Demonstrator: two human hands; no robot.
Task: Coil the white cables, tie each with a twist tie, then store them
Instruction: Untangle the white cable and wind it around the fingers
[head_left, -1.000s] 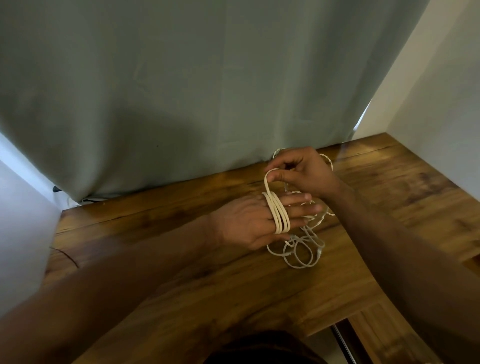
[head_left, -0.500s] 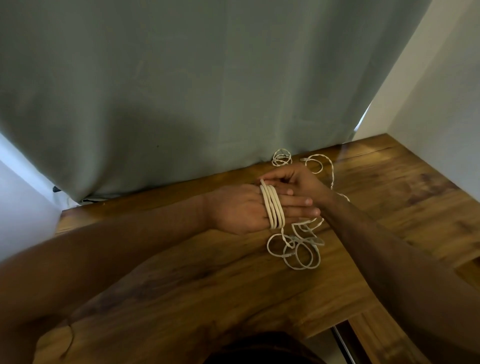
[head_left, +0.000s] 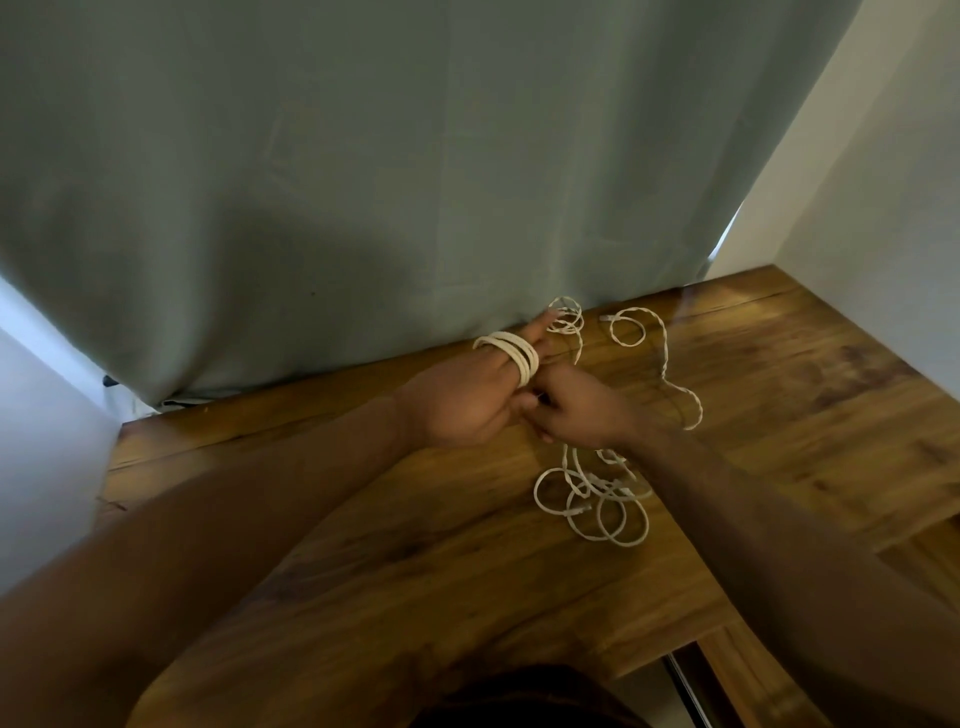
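Observation:
A white cable coil (head_left: 511, 354) is wound in several turns around the straight fingers of my left hand (head_left: 470, 395), which points away toward the curtain. My right hand (head_left: 576, 413) sits just right of the left palm, fingers curled, pinching the cable below the coil. Loose white cable loops (head_left: 595, 501) lie on the wooden table (head_left: 415, 561) under my right wrist. More white cable (head_left: 636, 330) trails along the table's back, with a small coiled bunch (head_left: 567, 317) by the curtain.
A grey-green curtain (head_left: 389, 182) hangs along the table's back edge. White walls stand left and right. The table's front right edge drops off near a metal strip (head_left: 685, 686). No twist tie can be made out.
My left hand has turned from lying flat and pointing right to pointing away toward the curtain. My right hand has dropped from above the coil to beside the left palm.

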